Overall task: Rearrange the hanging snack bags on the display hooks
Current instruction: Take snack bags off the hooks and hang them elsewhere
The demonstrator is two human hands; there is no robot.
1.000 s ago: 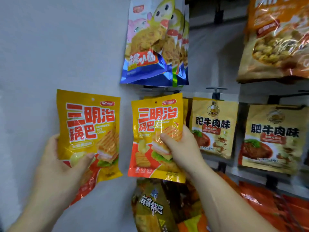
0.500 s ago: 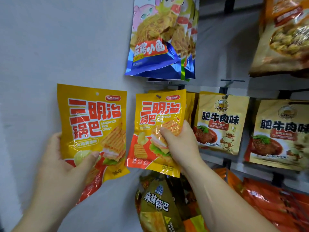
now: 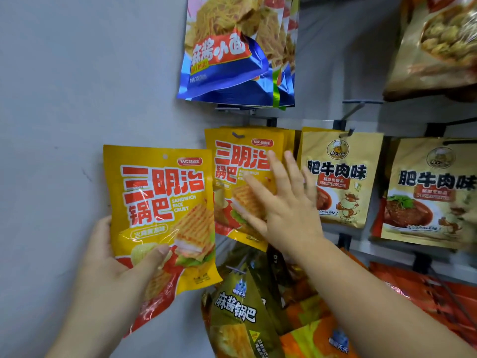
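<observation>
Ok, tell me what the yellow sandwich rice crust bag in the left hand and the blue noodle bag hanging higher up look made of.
The yellow sandwich rice crust bag, held by the left hand: thin glossy plastic film, judging by white glare streaks and soft creases. The blue noodle bag: likely metallised foil laminate; its blue panels shine mirror-like with sharp folds.

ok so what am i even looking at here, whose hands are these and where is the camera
There is no machine here. These are a person's two bare hands, filmed by a single camera worn on the head, which looks forward and down at a grey wall with display hooks. The left hand holds a loose yellow snack bag, thumb on its front. The right hand, fingers straight, is spread over the matching hung bags. Tan bags hang to their right, blue bags above and an olive bag below.
</observation>
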